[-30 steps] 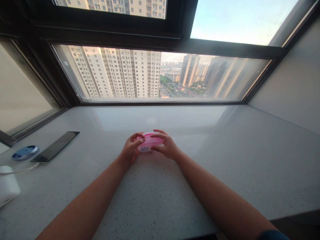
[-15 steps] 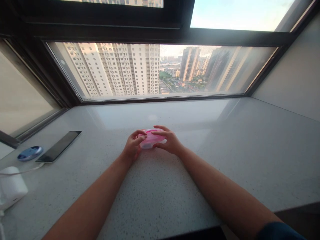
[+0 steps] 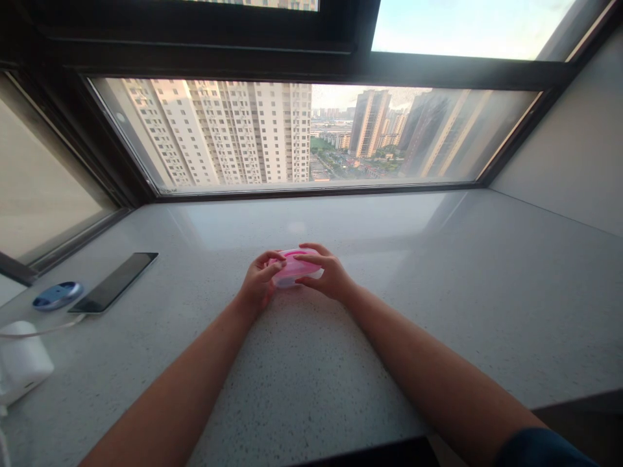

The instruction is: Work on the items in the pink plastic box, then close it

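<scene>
A small plastic container (image 3: 286,282) with a clear body and a pink lid (image 3: 294,264) sits on the speckled windowsill counter in front of me. Its left side is gripped by my left hand (image 3: 260,279), with the thumb and index finger at the lid's edge. From the right, my right hand (image 3: 328,272) curls round it, fingers on the lid and thumb lower along the front. Parts of the container's sides are hidden behind my fingers. What is inside it I cannot make out.
On the left of the pale speckled counter (image 3: 477,285) lie a dark-screened phone (image 3: 117,282) and a round blue object (image 3: 57,296). A white charger-like block (image 3: 24,363) with a cable is nearer me. The dark window frame (image 3: 316,191) bounds the far edge.
Both hands keep hold of the container in nearly the same place. Only a very slight shift of the view and fingers shows.
</scene>
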Demonstrator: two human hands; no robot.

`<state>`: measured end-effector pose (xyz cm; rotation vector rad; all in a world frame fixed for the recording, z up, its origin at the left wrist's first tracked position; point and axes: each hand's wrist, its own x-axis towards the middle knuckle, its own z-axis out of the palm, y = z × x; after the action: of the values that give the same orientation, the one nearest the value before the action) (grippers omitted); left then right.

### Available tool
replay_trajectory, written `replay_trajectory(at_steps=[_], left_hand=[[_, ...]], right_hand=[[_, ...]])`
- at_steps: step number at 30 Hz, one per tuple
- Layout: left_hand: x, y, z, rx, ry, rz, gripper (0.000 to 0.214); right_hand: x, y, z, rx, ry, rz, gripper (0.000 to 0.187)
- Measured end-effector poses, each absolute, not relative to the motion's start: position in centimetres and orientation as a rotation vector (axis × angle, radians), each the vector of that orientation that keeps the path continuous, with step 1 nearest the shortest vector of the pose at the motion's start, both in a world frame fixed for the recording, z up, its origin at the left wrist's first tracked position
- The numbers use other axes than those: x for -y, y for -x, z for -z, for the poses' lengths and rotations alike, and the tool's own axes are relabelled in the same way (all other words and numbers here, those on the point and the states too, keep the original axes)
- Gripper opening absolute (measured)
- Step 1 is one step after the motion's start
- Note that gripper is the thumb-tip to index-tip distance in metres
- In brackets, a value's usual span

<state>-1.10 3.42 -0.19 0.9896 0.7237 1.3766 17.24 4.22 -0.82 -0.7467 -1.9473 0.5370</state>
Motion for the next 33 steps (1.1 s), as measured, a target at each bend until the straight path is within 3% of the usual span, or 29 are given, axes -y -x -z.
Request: replay_trajectory(at_steps=[17,22,26,33], left_hand=[[-3.6,1.2,0.4,-0.745,-1.022,-1.401,0.023],[-3.5,2.2,0.1,-0.756,-1.124,-1.383,0.045],[-3.2,3.0,-0.4,-0.852,-1.535,-1.303,0.066],[-2.9,2.7,-0.6,-0.990,-1.902,-1.367,0.050]], right_hand=[[-4.5,-17.4,0.8,2.012,0.768,-0.538,0.053],[-4.5,-17.7,0.7,2.031,0.793,-0.546,0.054],[-4.3,-17.7,0.6,2.033,0.787,-0.539,0.055],[-4.0,-17.5,0.5,2.021,0.786,-0.496,0.052]])
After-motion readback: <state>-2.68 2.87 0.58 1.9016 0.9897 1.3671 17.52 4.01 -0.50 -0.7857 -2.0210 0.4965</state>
